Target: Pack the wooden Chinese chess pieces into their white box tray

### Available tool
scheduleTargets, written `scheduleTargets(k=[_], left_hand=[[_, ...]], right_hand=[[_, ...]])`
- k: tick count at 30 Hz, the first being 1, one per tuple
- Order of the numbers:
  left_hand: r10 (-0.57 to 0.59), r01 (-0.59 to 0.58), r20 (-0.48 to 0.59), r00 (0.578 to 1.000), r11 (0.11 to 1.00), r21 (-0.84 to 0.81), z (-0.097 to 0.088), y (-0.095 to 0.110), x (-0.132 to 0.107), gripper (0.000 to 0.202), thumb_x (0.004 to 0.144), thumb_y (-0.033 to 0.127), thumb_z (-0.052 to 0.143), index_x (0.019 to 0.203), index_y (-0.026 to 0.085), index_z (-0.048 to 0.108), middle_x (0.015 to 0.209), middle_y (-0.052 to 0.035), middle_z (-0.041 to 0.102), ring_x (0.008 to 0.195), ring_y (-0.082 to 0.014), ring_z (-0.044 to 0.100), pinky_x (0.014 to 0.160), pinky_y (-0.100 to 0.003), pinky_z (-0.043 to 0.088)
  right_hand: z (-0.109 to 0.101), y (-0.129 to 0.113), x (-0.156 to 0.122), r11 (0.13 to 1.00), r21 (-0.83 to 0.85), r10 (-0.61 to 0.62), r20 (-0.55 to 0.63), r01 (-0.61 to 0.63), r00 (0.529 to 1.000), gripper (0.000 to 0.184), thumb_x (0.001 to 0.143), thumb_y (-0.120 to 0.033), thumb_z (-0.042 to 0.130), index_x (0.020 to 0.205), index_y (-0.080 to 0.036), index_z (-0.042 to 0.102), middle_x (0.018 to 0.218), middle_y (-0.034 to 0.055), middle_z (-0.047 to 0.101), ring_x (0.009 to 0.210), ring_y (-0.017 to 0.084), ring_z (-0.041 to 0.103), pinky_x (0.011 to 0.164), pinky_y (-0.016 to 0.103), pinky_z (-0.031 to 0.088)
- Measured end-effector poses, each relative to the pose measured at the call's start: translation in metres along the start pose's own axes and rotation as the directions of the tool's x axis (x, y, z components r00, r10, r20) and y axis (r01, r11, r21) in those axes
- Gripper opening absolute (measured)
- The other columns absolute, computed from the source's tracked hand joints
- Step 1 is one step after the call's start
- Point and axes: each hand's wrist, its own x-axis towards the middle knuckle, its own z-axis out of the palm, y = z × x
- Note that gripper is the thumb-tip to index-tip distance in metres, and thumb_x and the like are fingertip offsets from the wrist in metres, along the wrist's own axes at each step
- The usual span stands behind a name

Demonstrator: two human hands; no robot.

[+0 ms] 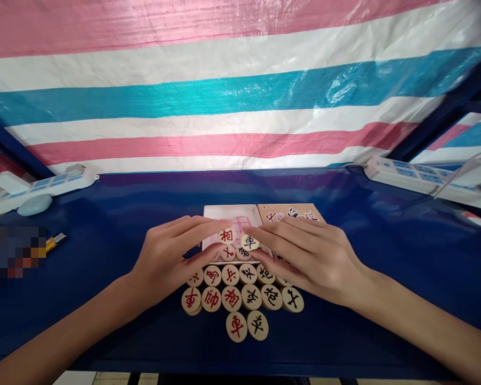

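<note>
Pinched between the thumb and fingers of my left hand (176, 246) is a xiangqi piece with a red character (226, 236). My right hand (304, 248) grips a xiangqi piece with a black character (249, 242) in the same way. Both are held over the near part of an open white box (210, 214), where a few more pieces lie. In front of the box, round wooden pieces stand in rows, red characters (231, 298) on the left and black ones (271, 297) on the right. Nearest me sit one red piece (236, 326) and one black piece (258, 325).
A brown printed lid (266, 209) lies right of the box, partly behind my right hand. Power strips (409, 179) sit at both back corners of the blue table (144, 192). At left are a pale mouse (35, 205) and a yellow cutter (55, 241). Striped sheeting hangs behind.
</note>
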Motion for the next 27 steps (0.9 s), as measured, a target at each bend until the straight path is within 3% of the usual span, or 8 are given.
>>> scheduleTargets(k=[5,15,21,27], left_hand=[[0.005,-0.004,0.024,1.000,1.000,-0.029,-0.0022,0.0051,-0.0003,0.033,0.089,0.020,0.069,0.121,0.026,0.065,0.105,0.0015,0.074,0.081,-0.0090,0.067,0.071,-0.018,0.053],[-0.062,0.062,0.000,0.998,0.997,-0.044,0.0004,0.0098,-0.0019,0.028,0.089,0.024,0.071,0.117,0.025,0.068,0.073,0.0058,0.066,0.061,-0.0053,0.056,0.059,-0.016,0.045],[-0.062,0.062,-0.005,0.998,0.998,-0.026,0.0025,0.0083,-0.0033,0.028,0.088,0.025,0.072,0.117,0.025,0.069,0.066,0.0072,0.061,0.057,-0.0057,0.053,0.056,-0.018,0.042],[-0.027,0.026,-0.018,0.999,0.998,-0.051,0.0047,0.0061,-0.0061,0.029,0.087,0.023,0.073,0.115,0.022,0.069,0.068,0.0053,0.064,0.060,-0.0059,0.055,0.058,-0.017,0.044]], right_hand=[[0.0016,-0.0012,0.0040,0.987,0.109,0.118,-0.003,-0.117,0.993,0.038,0.087,-0.019,0.070,0.125,-0.013,0.063,0.103,0.0054,0.069,0.097,0.015,0.064,0.087,0.030,0.052],[0.0043,-0.0059,0.0013,0.958,0.231,0.170,0.020,-0.170,0.985,0.034,0.089,-0.023,0.070,0.122,-0.016,0.063,0.099,0.0025,0.069,0.096,0.014,0.064,0.082,0.028,0.049],[0.0055,-0.0058,0.0020,0.945,0.274,0.185,0.002,-0.179,0.983,0.034,0.089,-0.022,0.070,0.121,-0.014,0.064,0.091,0.0024,0.067,0.089,0.013,0.063,0.079,0.028,0.049],[0.0050,-0.0062,0.0020,0.942,0.286,0.194,-0.041,-0.174,0.980,0.035,0.086,-0.020,0.073,0.120,-0.015,0.064,0.093,0.0018,0.068,0.089,0.012,0.063,0.081,0.026,0.049]])
